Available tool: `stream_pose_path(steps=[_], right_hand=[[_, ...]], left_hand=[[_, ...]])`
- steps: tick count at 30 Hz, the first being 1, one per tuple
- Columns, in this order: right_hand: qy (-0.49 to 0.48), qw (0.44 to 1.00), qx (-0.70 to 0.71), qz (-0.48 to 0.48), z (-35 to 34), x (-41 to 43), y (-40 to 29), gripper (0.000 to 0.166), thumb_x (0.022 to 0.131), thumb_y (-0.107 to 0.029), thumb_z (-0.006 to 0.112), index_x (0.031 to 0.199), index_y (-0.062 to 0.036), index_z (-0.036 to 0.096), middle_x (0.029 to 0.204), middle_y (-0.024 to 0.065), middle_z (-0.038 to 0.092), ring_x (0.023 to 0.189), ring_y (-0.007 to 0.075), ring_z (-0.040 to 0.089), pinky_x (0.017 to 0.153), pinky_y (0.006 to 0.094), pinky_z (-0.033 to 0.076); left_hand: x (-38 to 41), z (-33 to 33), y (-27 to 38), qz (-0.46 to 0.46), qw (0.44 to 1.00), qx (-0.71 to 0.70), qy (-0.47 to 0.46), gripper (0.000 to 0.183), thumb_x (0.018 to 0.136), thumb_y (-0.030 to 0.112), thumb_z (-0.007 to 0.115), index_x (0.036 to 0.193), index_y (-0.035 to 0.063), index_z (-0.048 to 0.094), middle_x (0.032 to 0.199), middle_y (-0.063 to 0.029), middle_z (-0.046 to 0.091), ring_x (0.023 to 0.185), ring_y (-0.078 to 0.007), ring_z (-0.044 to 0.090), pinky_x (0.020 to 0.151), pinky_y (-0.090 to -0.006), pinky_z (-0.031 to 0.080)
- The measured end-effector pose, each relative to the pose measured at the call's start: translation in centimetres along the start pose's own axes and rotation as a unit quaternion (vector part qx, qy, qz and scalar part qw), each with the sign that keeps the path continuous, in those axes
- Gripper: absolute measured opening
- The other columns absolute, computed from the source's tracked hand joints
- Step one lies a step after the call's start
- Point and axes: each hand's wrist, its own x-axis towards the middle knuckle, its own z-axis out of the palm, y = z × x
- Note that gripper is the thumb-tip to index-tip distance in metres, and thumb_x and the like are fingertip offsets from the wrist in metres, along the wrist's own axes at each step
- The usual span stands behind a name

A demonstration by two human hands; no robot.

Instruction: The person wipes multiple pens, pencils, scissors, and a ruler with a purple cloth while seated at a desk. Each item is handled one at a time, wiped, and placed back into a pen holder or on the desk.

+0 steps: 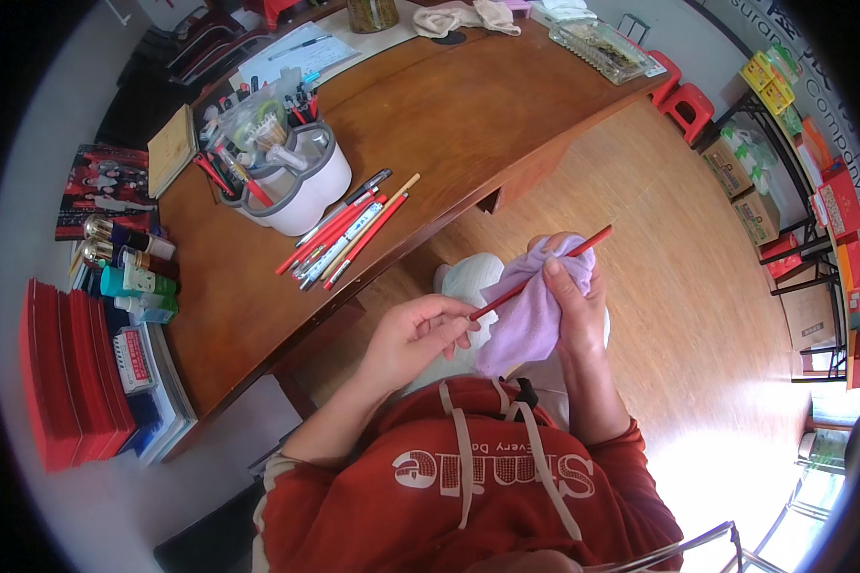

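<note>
My left hand [423, 336] pinches one end of a slim red pencil [499, 301] between thumb and fingers. A light purple cloth [523, 329] is bunched around the pencil's other half, and my right hand [577, 297] grips it there with the thumb pressing on top. The pencil's far tip sticks out beyond the cloth. Both hands are above my lap, off the desk's front edge. On the desk nearby lies a loose bundle of pens and pencils [351, 229], some red, one plain wood. Beside it stands a white and grey pen organizer [333, 175] filled with pens and a plastic bag.
The brown wooden desk [430, 122] curves ahead of me. Red folders [72, 379], small bottles [143, 279] and a notebook [172, 150] line its left side. At the back are papers [297, 57], pale gloves or cloth [466, 18] and a clear tray [602, 50]. Red stools [688, 111] stand right.
</note>
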Motion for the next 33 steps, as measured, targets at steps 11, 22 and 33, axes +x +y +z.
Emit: stream_pose_path(steps=[11, 22, 33], right_hand=[[-0.107, 0.986, -0.131, 0.017, 1.8, -2.2, 3.7, 0.031, 0.089, -0.006, 0.073, 0.116, -0.0045, 0.058, 0.109, 0.0033, 0.063, 0.102, 0.0126, 0.059, 0.09, 0.0293, 0.048], [-0.018, 0.997, -0.064, 0.039, 0.4, -0.9, 2.0, 0.021, 0.093, -0.008, 0.07, 0.11, -0.0038, 0.06, 0.098, 0.0028, 0.066, 0.088, 0.0122, 0.063, 0.08, 0.0283, 0.052], [0.035, 0.999, -0.024, 0.015, -0.3, 0.3, -0.9, 0.023, 0.094, -0.017, 0.069, 0.11, -0.0034, 0.059, 0.101, 0.006, 0.065, 0.09, 0.0134, 0.061, 0.079, 0.029, 0.051]], left_hand=[[0.6, 0.8, -0.4, 0.218, 0.943, 0.229, 0.103, 0.008, 0.084, -0.001, 0.068, 0.091, 0.0001, 0.064, 0.085, -0.0066, 0.058, 0.069, -0.0127, 0.057, 0.061, -0.0267, 0.045], [-0.4, 1.0, -0.1, 0.203, 0.921, 0.316, 0.106, 0.01, 0.081, 0.0, 0.071, 0.089, -0.0002, 0.065, 0.084, -0.0095, 0.058, 0.074, -0.019, 0.059, 0.064, -0.0269, 0.047], [-0.6, -0.7, -1.8, -0.025, 0.998, 0.026, -0.045, 0.01, 0.091, 0.004, 0.069, 0.099, 0.0003, 0.063, 0.085, -0.004, 0.065, 0.067, -0.0082, 0.056, 0.063, -0.022, 0.046]])
